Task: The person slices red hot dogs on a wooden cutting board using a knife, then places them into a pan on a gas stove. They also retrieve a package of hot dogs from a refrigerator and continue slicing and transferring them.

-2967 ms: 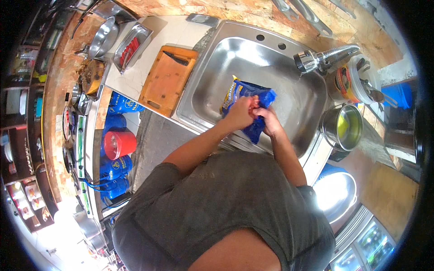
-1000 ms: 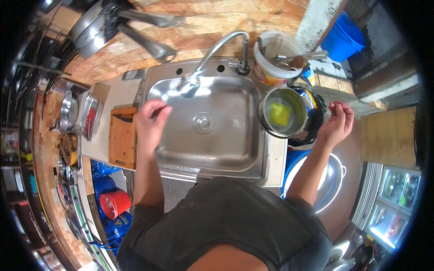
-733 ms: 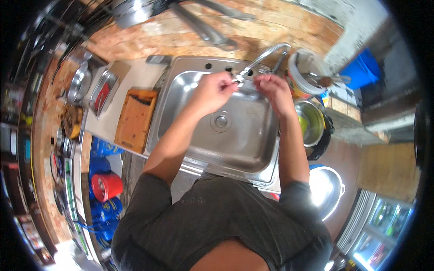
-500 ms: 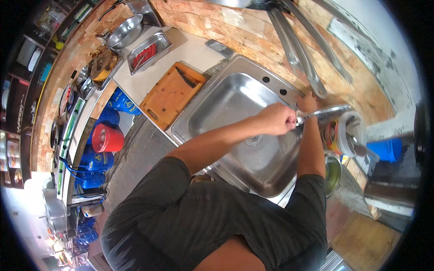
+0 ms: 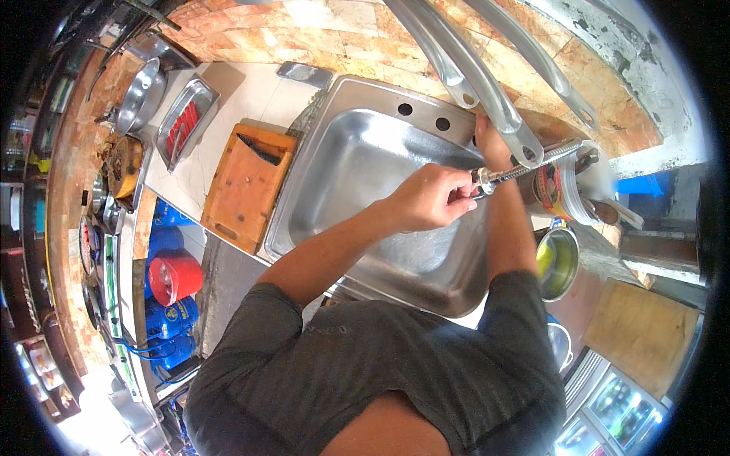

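While the left hand (image 5: 433, 199) is curled shut around the spout end of the faucet (image 5: 525, 169) over the steel sink (image 5: 357, 152), the right hand (image 5: 490, 140) rests farther back, at the base of that faucet near the sink's rear rim; whether its fingers are clamped or loose cannot be told, since the forearm and the spout hide them. The faucet runs from the right hand's side outward, a metal tube with a coiled sleeve, and its tip sits inside the left fist. Just beyond the right hand stands a round plastic tub (image 5: 566, 186) with utensils in it, and below that, near the right elbow, a steel pot (image 5: 559, 262) holding something yellow-green. Well off to the left of the left hand a wooden cutting board (image 5: 247, 186) with a dark knife on it lies on the bench (image 5: 251, 95), touching the sink's left edge. Beyond the board sits a shallow steel tray (image 5: 182, 125) with red items.
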A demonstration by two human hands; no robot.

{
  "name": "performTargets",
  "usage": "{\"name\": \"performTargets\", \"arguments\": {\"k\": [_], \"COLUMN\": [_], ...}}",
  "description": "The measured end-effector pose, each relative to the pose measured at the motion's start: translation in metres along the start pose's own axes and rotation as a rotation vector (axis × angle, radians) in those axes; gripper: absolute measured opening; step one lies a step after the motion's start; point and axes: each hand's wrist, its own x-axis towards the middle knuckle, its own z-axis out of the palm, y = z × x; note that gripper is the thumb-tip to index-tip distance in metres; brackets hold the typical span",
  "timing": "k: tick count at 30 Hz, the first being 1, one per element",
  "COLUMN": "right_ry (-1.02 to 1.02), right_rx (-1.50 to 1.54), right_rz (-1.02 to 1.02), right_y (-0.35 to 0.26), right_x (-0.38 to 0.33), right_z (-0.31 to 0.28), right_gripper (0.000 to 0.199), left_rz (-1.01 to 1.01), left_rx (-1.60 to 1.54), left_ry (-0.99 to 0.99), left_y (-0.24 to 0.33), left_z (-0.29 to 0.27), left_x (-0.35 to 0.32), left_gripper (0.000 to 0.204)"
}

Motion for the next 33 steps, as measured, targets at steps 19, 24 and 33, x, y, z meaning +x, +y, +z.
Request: {"name": "performTargets", "arguments": {"k": [19, 24, 33], "right_ry": [-0.252, -0.048, -0.174], "right_rx": [1.270, 0.820, 1.408], "right_rz": [1.082, 0.575, 1.257], "right_y": [-0.181, -0.199, -0.130], "right_x": [-0.132, -0.144, -0.167], "right_z": [-0.055, -0.052, 0.033], "right_gripper": [0.027, 0.046, 0.076], "left_rz": [-0.674, -0.721, -0.783], "left_rx": [-0.776, -1.392, -1.001], "left_ry": [0.392, 0.138, 0.440], "left_y": [-0.172, -0.186, -0.235], "left_z": [0.064, 0.078, 0.115], "left_x": [-0.063, -0.026, -0.046], "left_gripper": [0.033, 0.039, 0.045]}}
